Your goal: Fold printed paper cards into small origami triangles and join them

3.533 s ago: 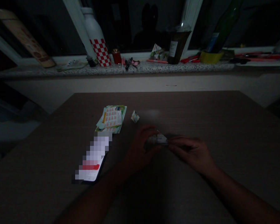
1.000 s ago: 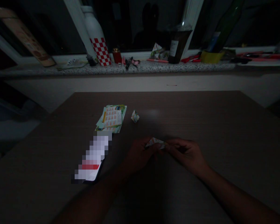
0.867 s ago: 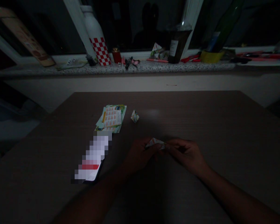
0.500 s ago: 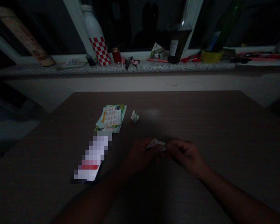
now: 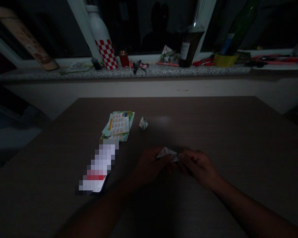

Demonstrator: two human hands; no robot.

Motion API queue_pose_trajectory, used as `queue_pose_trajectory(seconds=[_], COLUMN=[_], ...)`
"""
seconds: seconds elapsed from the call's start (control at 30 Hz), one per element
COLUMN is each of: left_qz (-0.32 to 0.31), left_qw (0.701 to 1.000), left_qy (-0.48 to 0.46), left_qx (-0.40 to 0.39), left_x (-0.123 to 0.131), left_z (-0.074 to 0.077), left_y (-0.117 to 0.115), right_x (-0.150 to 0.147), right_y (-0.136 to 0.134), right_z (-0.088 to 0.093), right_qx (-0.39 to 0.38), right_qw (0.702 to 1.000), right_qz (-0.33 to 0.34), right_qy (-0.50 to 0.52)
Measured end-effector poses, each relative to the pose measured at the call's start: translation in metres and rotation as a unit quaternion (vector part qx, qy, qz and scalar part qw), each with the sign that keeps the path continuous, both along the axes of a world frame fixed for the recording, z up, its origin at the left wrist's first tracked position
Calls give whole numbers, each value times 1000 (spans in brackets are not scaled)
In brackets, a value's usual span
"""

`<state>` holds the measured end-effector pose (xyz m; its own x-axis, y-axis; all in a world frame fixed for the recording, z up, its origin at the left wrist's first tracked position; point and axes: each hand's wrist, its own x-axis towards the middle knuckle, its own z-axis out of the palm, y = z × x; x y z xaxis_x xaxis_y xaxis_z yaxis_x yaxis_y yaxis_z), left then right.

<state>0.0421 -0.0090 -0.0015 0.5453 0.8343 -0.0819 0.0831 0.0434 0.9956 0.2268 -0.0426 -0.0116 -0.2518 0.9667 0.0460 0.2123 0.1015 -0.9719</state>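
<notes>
Between my two hands is a small folded piece of printed paper (image 5: 166,151), roughly triangular with its peak upward. My left hand (image 5: 150,163) grips its left side, thumb laid across the front. On the right, my right hand (image 5: 196,163) pinches the paper's right corner between thumb and fingers. Some fingers behind the paper are hidden or dim. Beyond my hands, a small folded paper shape (image 5: 143,123) stands on the dark wooden table (image 5: 213,125). To its left lies a stack of printed paper sheets (image 5: 119,124) in green, white and orange.
A lit phone (image 5: 99,168), its screen blurred, lies left of my left forearm. Behind the table runs a stone windowsill (image 5: 159,70) holding a red-and-white checked bottle (image 5: 105,46), a dark cup (image 5: 187,49), a green bottle (image 5: 240,26) and pens.
The folded paper has tilted slightly in my fingers, and its right corner sits a little lower. Both hands have barely shifted; the things on the table are unmoved.
</notes>
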Motion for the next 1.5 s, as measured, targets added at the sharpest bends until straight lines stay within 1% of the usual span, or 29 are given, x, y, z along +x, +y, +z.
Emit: queue_pose_trajectory(seconds=[0.17, 0.27, 0.4, 0.47, 0.6, 0.7, 0.8, 0.93, 1.03, 1.1, 1.17, 1.3, 1.5], left_qz=[-9, -8, -8, -6, 8, 21, 27, 26, 30, 29, 24, 13, -12], left_qw=[999, 999, 999, 999, 999, 998, 998, 998, 999, 999, 999, 1000, 999], left_qy=[-26, -23, -29, -25, -32, -37, -34, -30, -8, 4, 14, 25, -11], left_qx=[-29, -26, -32, -35, -32, -36, -42, -45, -39, -30, -18, -6, -39], left_x=[0, 0, 0, 1, 0, -1, -2, -1, -1, -1, -1, -1, 0], left_z=[1, 3, 3, 3, 2, 2, 2, 2, 3, 4, 4, 4, 1], left_y=[-1, -1, -1, -1, 0, 1, 2, 2, 1, 1, 0, 0, 0], right_x=[2, 3, 2, 2, 3, 6, 9, 11, 11, 9, 7, 3, 3], right_y=[-2, -3, -2, -1, 2, 5, 7, 7, 5, 4, 4, 3, 3], right_z=[2, 5, 5, 3, -5, -11, -12, -7, -3, -1, 2, 5, 4], right_qx=[0, 14, 14, -8, -71, -71, -50, -3, 29, 41, 46, 61, 64], right_qw=[1000, 1000, 1000, 1000, 992, 990, 994, 998, 994, 992, 991, 992, 994], right_qz=[-3, 3, 1, 5, 25, 31, 0, -52, -102, -121, -122, -90, -42], right_qy=[3, 2, 10, 25, 102, 117, 101, 27, -7, -18, -34, -64, -82])
